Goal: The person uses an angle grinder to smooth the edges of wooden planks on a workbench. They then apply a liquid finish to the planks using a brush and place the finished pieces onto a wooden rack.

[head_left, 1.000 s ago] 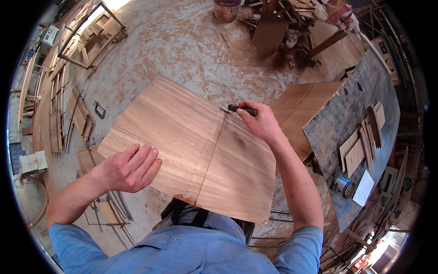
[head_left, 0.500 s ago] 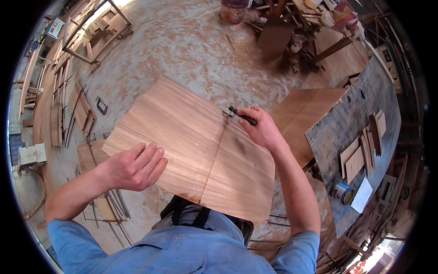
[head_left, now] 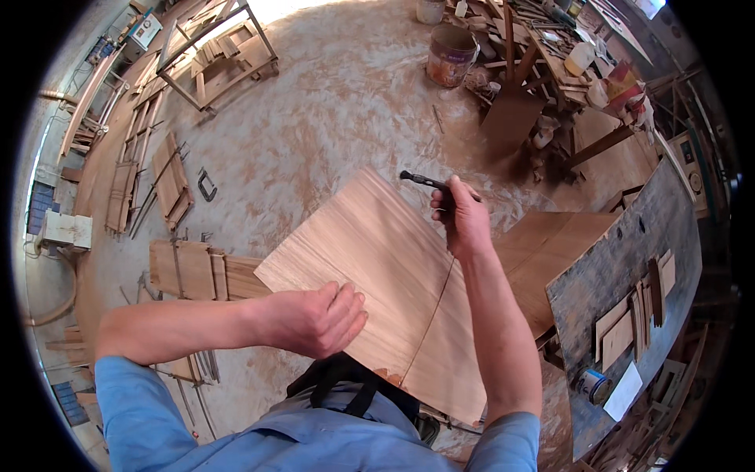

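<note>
A pale brown wooden panel (head_left: pixel 377 252) with a dark seam across it lies tilted in front of my body. My left hand (head_left: pixel 324 318) is closed at its near left edge, fingers bent over the face; the thumb is mostly hidden. Above the panel's far right edge, my right hand (head_left: pixel 464 212) is wrapped round a slim black-handled tool (head_left: pixel 421 180). Its tip points left, clear of the wood, and is too small to identify. At the seam's near end the surface looks rough and reddish.
To the right, a dark worktop (head_left: pixel 578 291) bears thin wood strips (head_left: pixel 643 315), a blue-labelled can (head_left: pixel 594 385) and white paper (head_left: pixel 624 392). Another brown panel (head_left: pixel 543 244) stands beside it. A bucket (head_left: pixel 452 57), a cluttered bench and a C-clamp (head_left: pixel 207 185) lie beyond.
The tool has lifted away from the seam at the panel's far edge. The panel and my left hand have shifted right together, and the view has tilted up and turned left.
</note>
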The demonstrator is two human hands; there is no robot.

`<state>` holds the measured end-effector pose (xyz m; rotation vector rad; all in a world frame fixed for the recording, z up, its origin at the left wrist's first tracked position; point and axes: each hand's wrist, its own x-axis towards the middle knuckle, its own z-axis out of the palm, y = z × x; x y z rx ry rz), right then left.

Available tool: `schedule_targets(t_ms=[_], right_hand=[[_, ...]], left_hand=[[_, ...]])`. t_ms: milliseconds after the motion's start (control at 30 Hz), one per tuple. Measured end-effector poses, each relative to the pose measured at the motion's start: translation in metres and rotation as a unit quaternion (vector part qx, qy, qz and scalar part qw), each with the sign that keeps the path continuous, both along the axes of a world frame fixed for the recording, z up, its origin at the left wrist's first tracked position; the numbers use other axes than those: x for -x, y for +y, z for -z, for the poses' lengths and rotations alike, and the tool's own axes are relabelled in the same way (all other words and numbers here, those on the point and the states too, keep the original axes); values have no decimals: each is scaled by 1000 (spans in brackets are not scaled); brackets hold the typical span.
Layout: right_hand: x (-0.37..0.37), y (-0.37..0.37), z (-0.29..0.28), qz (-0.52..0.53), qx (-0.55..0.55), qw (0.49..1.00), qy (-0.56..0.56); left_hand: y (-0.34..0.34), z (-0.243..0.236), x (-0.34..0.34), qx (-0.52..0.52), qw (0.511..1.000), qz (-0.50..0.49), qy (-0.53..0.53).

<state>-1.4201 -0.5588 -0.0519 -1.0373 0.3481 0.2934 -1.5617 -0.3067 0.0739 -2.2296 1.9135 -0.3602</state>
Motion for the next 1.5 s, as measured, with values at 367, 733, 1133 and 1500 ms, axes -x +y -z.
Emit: schedule_targets(t_ms=[367,733,1133,1500], right_hand=[[-21,32,14,-15,142,989,23],[-17,39,-10,-85,281,951,-96],[80,72,-102,-228,74,960,-146],[90,83,-93,-249,93,939,-217]], left_hand=[[-14,-7,-1,44,999,15,9],[-11,1,-4,43,999,0,19],[1,33,-15,18,999,-26,17],[1,48,-15,6,1000,7,-2]])
